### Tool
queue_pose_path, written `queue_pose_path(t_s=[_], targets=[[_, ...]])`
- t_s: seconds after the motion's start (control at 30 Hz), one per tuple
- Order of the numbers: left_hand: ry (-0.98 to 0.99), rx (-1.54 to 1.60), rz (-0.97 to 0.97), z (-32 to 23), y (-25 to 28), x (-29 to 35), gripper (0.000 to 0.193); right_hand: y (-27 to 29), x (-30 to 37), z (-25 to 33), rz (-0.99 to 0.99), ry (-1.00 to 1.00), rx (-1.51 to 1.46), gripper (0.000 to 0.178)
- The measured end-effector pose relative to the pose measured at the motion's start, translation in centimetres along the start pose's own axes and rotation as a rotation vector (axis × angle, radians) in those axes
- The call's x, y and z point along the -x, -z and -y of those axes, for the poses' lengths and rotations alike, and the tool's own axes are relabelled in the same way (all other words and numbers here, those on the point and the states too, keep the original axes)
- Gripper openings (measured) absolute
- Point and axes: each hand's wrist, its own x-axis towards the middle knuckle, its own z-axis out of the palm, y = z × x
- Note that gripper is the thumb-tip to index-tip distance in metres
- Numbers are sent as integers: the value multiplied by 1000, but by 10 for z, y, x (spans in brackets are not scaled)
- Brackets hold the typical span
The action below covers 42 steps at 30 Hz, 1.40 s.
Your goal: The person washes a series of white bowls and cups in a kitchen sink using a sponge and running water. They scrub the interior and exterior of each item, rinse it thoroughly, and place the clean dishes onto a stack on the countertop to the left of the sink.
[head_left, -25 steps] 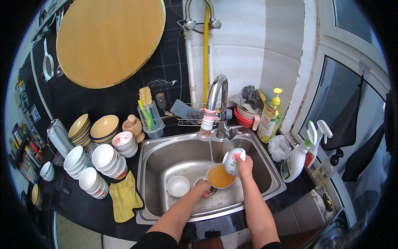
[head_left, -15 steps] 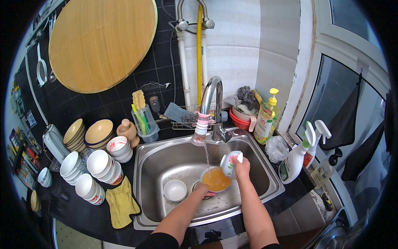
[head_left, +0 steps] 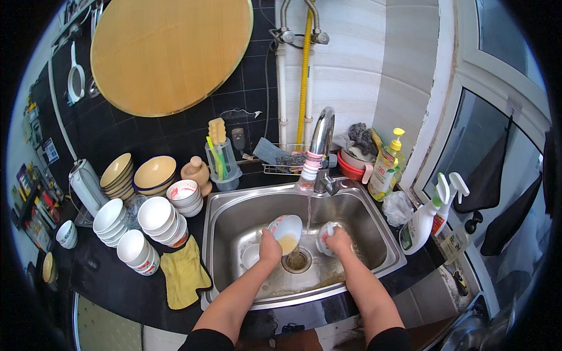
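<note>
Over the sink's left half, my left hand (head_left: 270, 248) grips a white patterned bowl (head_left: 293, 227) tilted on its side, with a little yellowish liquid inside. My right hand (head_left: 339, 240) is closed on a white bowl (head_left: 322, 238), held low to the right of the water stream. The fingers partly cover this bowl. Another white bowl (head_left: 250, 255) rests on the sink bottom, partly hidden by my left hand. Water (head_left: 309, 212) runs from the tap (head_left: 323, 137) between the two held bowls. The drain (head_left: 297, 261) shows below them in the steel sink (head_left: 363, 209).
Several stacked white bowls (head_left: 133, 245) and a yellow cloth (head_left: 182, 276) lie on the counter left of the sink. Beige bowls (head_left: 153, 173) and a wooden pestle jar (head_left: 195, 172) stand behind. A yellow soap bottle (head_left: 385, 167) and a white spray bottle (head_left: 419, 225) line the right side.
My left hand has lifted its bowl up and left and tipped it; most of the orange liquid is gone from it. My right hand's bowl has come down lower. The view has shifted slightly.
</note>
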Motion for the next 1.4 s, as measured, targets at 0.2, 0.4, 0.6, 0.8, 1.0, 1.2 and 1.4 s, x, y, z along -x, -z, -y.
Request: queue_pose_path(t_s=[0.2,0.4,0.6,0.8,1.0,1.2,1.4], targets=[[70,43,-24,3,9,2,29,-31,8,1,133,319,308,35],[265,317,-3,-13,17,15,34,-51,13,-10,409,612,449,45],[164,218,-41,9,15,17,26,-51,12,-7,487,527,444,50],[-83,28,-40,-8,29,20,27,-35,0,-3,224,313,224,48],[-224,6,-54,-21,27,28,37,-6,7,19,-71,193,-266,39],[263,815,207,-6,-11,21,38,-14,26,26,112,767,-112,29],[503,963,614,-6,-15,20,41,-31,7,18,-5,672,394,25]])
